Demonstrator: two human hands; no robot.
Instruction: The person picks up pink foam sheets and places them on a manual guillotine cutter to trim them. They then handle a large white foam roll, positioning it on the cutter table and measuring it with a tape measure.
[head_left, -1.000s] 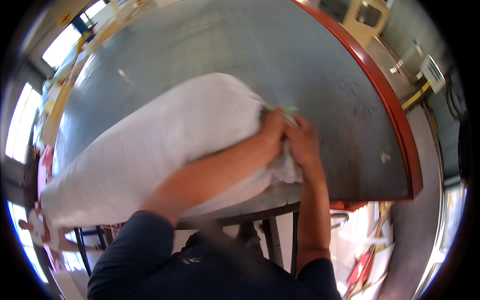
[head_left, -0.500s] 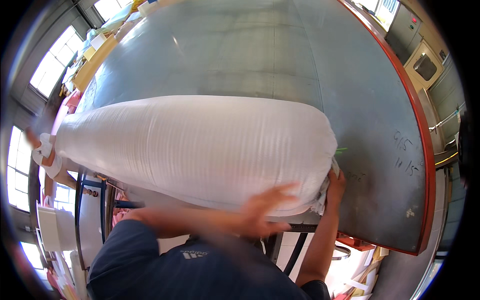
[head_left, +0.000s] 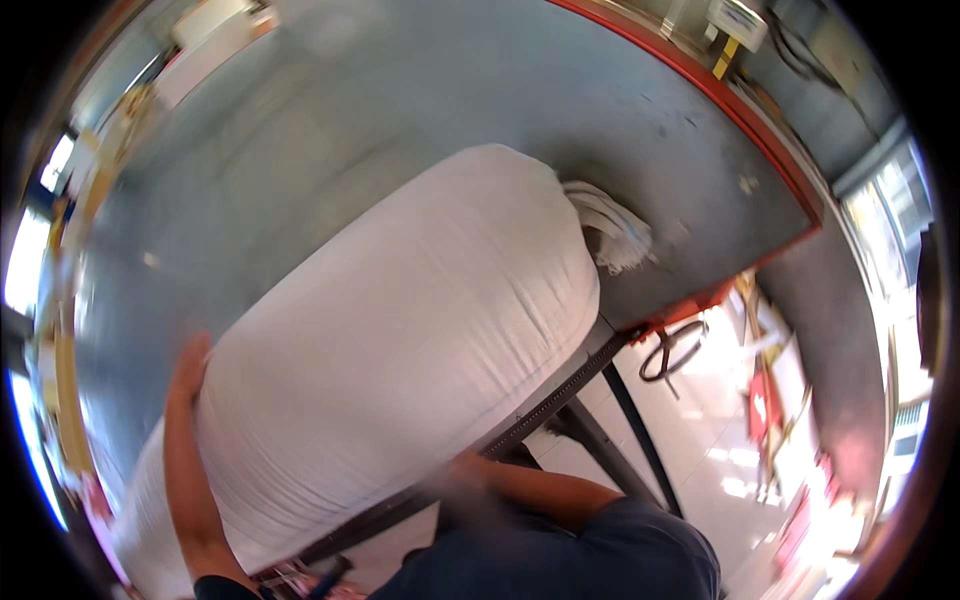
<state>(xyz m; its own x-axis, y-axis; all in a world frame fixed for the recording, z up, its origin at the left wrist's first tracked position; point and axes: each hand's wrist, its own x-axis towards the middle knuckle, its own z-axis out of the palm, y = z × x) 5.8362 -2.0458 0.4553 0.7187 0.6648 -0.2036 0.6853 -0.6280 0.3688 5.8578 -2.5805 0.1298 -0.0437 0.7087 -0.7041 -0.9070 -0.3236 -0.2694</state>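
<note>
A big, full white woven sack (head_left: pixel 400 360) lies across the near edge of a grey metal table (head_left: pixel 330 130). Its tied, bunched mouth (head_left: pixel 612 235) points to the right. My left hand (head_left: pixel 188 362) lies flat against the sack's left side, fingers up, with my forearm running along the sack. Blurred by motion, my right hand (head_left: pixel 468 472) is at the sack's lower near side by the table's edge. Whether it grips the sack cannot be made out.
The table has a red rim (head_left: pixel 770 140) along its right side and dark steel legs (head_left: pixel 600 400) below. A cable loop (head_left: pixel 672 348) hangs under the table's corner. Pale floor with red items lies at the right, and windows show at the left.
The view has swung and the sack now lies slanted with its tied end up right. My left hand moved from the sack's front to its left side. My right hand left the tied end.
</note>
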